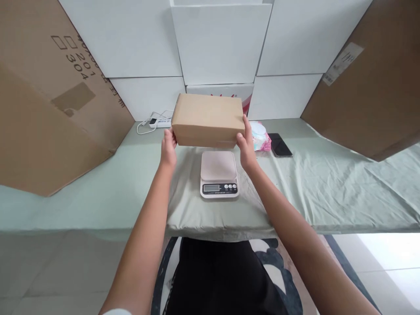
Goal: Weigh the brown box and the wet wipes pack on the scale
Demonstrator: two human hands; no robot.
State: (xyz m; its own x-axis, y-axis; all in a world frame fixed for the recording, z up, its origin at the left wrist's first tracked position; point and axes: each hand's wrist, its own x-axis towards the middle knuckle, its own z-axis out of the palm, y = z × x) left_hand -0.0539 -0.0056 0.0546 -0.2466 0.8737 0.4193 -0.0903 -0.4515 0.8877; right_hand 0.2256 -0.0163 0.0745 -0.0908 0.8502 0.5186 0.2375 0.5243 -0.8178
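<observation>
A closed brown cardboard box (208, 119) is held between both hands above the far side of the table. My left hand (168, 148) presses its left end and my right hand (246, 145) presses its right end. Just in front of and below the box sits a small white digital kitchen scale (219, 174) with a bare weighing plate, a display and three buttons. The box does not touch the scale.
A pale green cloth covers the table (328, 192). A pink wet-wipe pack (261, 136) and a black phone (280, 145) lie right of the box. A white power strip (158, 121) lies behind left. Large cardboard boxes (49, 105) stand at both sides, white boxes (219, 43) behind.
</observation>
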